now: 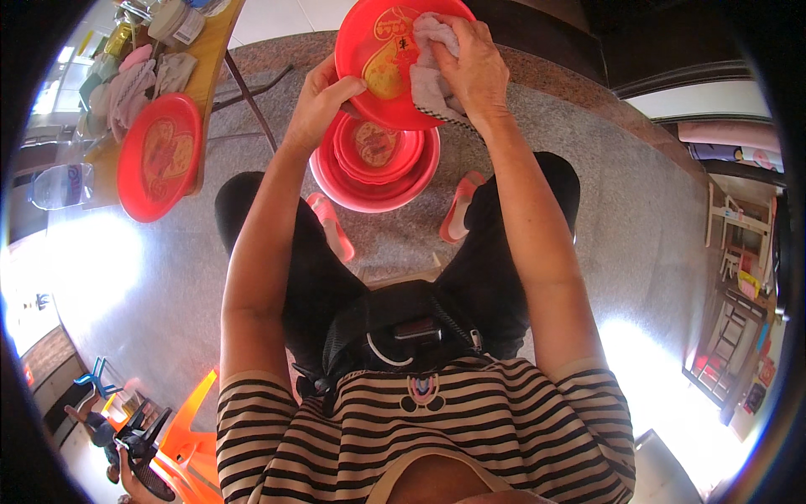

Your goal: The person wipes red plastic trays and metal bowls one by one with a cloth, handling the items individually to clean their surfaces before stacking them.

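Tilted up in front of me is a round red plastic tray (359, 34) with gold printed shapes and dark writing. My left hand (324, 101) grips its lower left rim, thumb on the face and fingers behind. In my right hand (475, 69) is a pale greyish towel (431, 82) with a checked edge, pressed against the tray's right side. Below the tray, between my feet, red basins (381, 151) sit nested in a wider pinkish-red basin (406, 195); the held tray hides their far edge.
At the left, a wooden table (217, 50) carries another red tray (135, 164), crumpled cloths (129, 94), a lidded tub (176, 22) and a clear plastic container (60, 186). An orange plastic chair (189, 441) and a person (101, 428) are behind left. Shelving (724, 353) lines the right.
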The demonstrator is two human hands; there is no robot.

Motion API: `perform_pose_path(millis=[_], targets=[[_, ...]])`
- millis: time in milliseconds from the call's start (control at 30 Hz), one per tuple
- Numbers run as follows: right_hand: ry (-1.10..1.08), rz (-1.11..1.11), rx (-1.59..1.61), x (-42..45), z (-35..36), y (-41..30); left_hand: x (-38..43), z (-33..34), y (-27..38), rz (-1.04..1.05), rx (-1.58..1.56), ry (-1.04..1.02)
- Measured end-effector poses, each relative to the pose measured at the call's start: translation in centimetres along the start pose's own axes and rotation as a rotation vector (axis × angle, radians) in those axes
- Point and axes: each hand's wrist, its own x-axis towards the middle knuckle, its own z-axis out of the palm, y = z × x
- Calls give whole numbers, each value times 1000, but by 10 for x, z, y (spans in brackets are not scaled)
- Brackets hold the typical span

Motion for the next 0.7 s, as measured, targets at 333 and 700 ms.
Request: perform_pose_path(millis=[333,700], targets=[[-378,-206,152,-16,11,-23,6,-6,-13,88,-124,228],[-45,-38,58,4,-4,2,6,-5,-6,124,-30,319]])
